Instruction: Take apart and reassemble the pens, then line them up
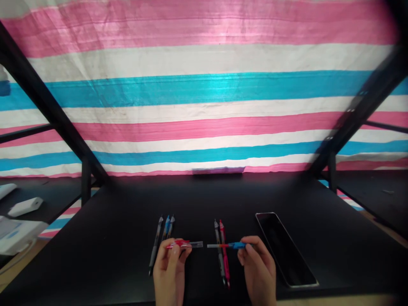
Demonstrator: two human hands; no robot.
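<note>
While my left hand [170, 265] pinches the red-clipped barrel [186, 244], my right hand [258, 267] grips the blue-gripped half [228, 245], ends facing across a small gap, aligned on one axis.

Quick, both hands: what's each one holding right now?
Left hand: closed on the red-clipped pen half.
Right hand: closed on the blue-gripped pen half.

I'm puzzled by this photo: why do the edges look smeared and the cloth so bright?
Head view: the black frame bars blur and bend toward the corners, glare washes out the striped cloth at top centre, while both hands, left and right, stay fairly sharp on the dark table.
</note>
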